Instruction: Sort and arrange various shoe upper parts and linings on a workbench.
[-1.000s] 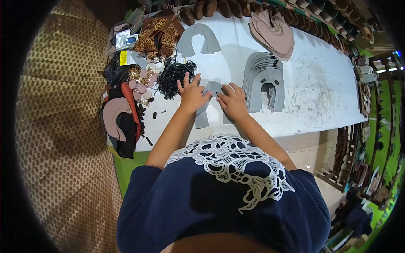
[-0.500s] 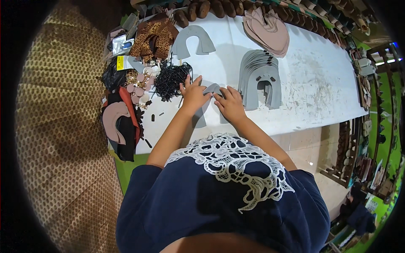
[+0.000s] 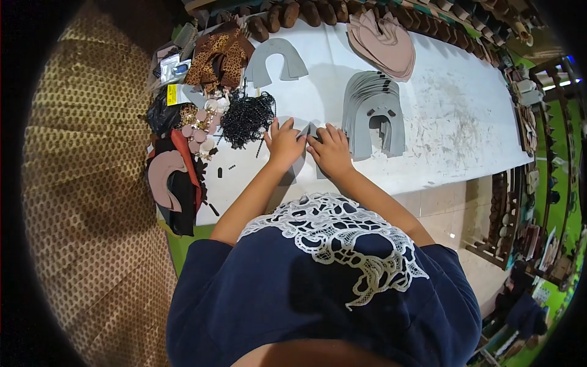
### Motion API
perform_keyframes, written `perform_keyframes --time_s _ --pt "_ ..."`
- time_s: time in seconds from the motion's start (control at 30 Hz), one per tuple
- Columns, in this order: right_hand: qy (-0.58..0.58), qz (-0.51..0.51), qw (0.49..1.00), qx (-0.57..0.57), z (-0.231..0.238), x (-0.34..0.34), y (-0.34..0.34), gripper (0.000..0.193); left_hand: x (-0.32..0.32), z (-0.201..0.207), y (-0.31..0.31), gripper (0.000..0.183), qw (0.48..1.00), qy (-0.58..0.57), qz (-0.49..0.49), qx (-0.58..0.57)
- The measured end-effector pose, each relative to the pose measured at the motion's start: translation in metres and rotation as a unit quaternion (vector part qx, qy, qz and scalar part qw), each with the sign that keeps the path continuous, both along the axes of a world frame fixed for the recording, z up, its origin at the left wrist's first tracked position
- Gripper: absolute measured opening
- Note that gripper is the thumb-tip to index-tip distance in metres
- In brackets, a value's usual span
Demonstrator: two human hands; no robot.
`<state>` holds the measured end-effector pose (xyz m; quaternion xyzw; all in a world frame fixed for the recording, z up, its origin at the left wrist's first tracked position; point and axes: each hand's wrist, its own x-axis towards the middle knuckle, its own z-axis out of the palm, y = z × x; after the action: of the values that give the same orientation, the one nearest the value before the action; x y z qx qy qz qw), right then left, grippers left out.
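Close to the near table edge, my left hand [image 3: 285, 147] and my right hand [image 3: 331, 151] press side by side on a grey U-shaped piece [image 3: 298, 164] of thin sheet material. Thumbs and forefingers meet near the middle of its curve, which the hands largely cover. Its two legs point toward me. To the right stands a stack of similar grey U-shaped pieces [image 3: 361, 125], with small dark tabs [image 3: 383, 112] on the top one. A tangled heap of black beaded strands [image 3: 246, 117] lies just left of my left hand.
Another grey U-shaped piece [image 3: 276, 56] and pink cut pieces [image 3: 388, 52] lie farther back on the white tabletop [image 3: 465, 110]. Leopard-print pieces [image 3: 214, 61], pink discs [image 3: 199, 136] and a curved pink piece [image 3: 164, 177] crowd the left. Brown shoe forms [image 3: 290, 13] line the back edge.
Both hands stay on the grey piece. My left fingers have drawn in, and the piece's raised curve between the hands shows less now. My right fingers sit closer together.
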<state>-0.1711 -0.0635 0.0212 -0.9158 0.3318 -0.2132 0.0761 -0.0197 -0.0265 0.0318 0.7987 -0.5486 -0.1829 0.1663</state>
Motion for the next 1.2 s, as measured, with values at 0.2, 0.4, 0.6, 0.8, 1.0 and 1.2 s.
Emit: perform_keyframes --time_s 0.2,0.4,0.6,0.8,1.0,1.2 --pt "-0.020 0.005 1.000 0.020 -0.002 -0.006 0.007 0.028 -0.011 0.006 0.020 0.030 0.999 -0.045 -0.028 -0.013" --pt "-0.068 0.006 0.997 0.032 0.000 -0.012 0.011 0.025 -0.019 0.005 0.033 0.051 0.989 -0.111 -0.094 0.003" --pt "-0.068 0.003 0.997 0.049 0.002 -0.014 0.010 0.026 -0.017 0.002 0.036 0.056 0.987 -0.103 -0.125 -0.018" --pt "-0.083 0.001 0.996 0.045 -0.001 -0.015 0.010 0.027 0.007 0.012 0.016 0.041 0.990 0.018 -0.139 0.013" --pt "-0.087 -0.002 0.995 0.046 0.005 -0.010 0.014 0.027 0.014 0.006 -0.003 0.017 0.993 -0.032 -0.106 -0.047" --pt "-0.079 -0.004 0.996 0.050 -0.002 -0.014 0.011 0.024 0.005 0.003 -0.005 0.007 0.988 -0.039 -0.061 -0.134"
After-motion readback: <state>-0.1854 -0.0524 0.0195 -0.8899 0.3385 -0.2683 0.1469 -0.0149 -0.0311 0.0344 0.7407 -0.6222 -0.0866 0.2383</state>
